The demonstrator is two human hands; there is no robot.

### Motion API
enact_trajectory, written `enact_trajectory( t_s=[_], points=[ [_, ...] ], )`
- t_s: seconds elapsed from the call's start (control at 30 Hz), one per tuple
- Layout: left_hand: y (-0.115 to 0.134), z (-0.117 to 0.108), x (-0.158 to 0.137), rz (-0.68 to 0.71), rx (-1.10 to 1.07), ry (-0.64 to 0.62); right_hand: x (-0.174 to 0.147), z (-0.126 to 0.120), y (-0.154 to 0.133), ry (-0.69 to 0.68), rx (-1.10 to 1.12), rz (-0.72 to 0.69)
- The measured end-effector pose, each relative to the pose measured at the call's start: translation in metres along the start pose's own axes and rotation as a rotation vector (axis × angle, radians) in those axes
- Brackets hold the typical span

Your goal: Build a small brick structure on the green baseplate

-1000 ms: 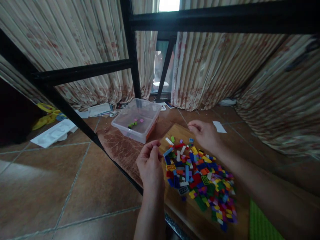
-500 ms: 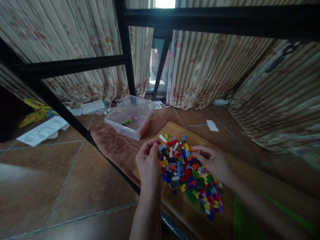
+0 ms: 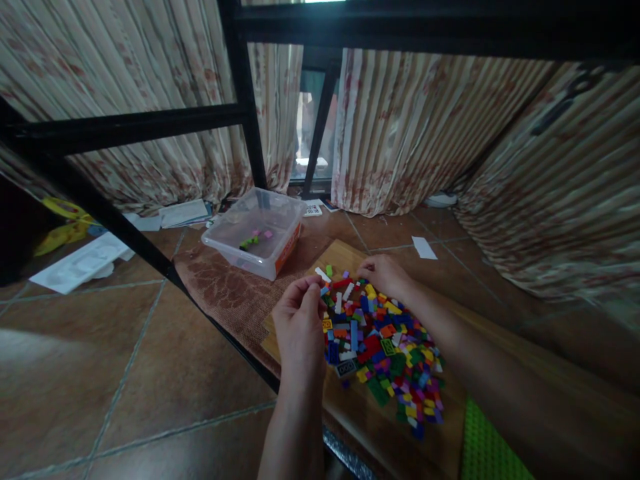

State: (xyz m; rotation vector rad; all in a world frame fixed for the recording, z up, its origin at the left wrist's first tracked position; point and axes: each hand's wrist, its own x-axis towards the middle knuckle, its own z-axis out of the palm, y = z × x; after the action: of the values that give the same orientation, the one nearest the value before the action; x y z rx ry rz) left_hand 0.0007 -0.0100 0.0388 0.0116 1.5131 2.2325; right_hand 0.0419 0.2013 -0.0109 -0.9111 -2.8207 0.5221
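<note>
Note the patterned curtains (image 3: 400,133) spanning the upper part of the frame, and the tiled floor (image 3: 65,373) filling the lower left. The black metal frame (image 3: 400,27) crosses the top and the left side of your view. Your wooden board (image 3: 336,255) lies from the centre to the lower right; the brown cloth (image 3: 215,280) extends from its left edge, and the green mat (image 3: 487,447) shows at the lower right. The brick pile (image 3: 370,347) is spread over the board, between your two forearms, in mixed colours and sizes.

The clear plastic box (image 3: 245,261) stands open on the cloth, left of centre. A white moulded tray (image 3: 75,263) lies on the floor at far left.

Your left hand (image 3: 300,323) is at the left edge of the pile — fingers curled, thumb and forefinger drawn together. You cannot tell from this view whether a brick is between them. Your right hand (image 3: 387,275) is at the pile's upper edge, fingers bent downward; its fingertips are partly hidden, so its grip cannot be confirmed.

A white card (image 3: 425,248) lies on the floor, right of centre. Smallest items: a few green and pink bricks (image 3: 249,242) inside the box.
</note>
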Motion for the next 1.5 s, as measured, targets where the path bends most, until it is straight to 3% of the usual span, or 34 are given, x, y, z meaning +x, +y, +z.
enact_trajectory(
  t_s=[0.2, 0.4, 0.6, 0.67, 0.8, 0.93, 1.07, 1.23, 1.5],
  points=[
    [0.003, -0.001, -0.003, -0.009, -0.026, -0.006, -0.031, -0.014, 0.007, -0.065, 0.073, -0.163],
    [0.006, -0.002, -0.004, -0.02, -0.061, -0.016, -0.065, -0.025, 0.005, -0.037, 0.17, -0.157],
    [0.004, -0.001, -0.007, -0.029, -0.037, -0.044, -0.071, -0.016, 0.005, 0.017, 0.213, -0.179],
    [0.002, 0.0, -0.008, -0.033, 0.031, -0.094, -0.074, -0.016, 0.002, 0.044, 0.307, -0.143],
    [-0.004, 0.005, -0.012, -0.092, 0.182, -0.263, -0.093, -0.025, -0.014, 0.089, 0.698, -0.051],
    [-0.011, 0.012, -0.021, -0.27, 0.106, -0.483, -0.118, -0.029, -0.036, 0.228, 0.961, -0.023],
    [-0.013, 0.016, -0.028, -0.395, -0.028, -0.619, -0.133, -0.023, -0.046, 0.367, 0.955, 0.007],
    [-0.016, 0.014, -0.025, -0.334, 0.057, -0.638, -0.137, -0.015, -0.046, 0.284, 1.038, 0.059],
    [-0.016, 0.011, -0.023, -0.365, 0.1, -0.674, -0.14, -0.013, -0.049, 0.314, 1.017, 0.025]
  ],
)
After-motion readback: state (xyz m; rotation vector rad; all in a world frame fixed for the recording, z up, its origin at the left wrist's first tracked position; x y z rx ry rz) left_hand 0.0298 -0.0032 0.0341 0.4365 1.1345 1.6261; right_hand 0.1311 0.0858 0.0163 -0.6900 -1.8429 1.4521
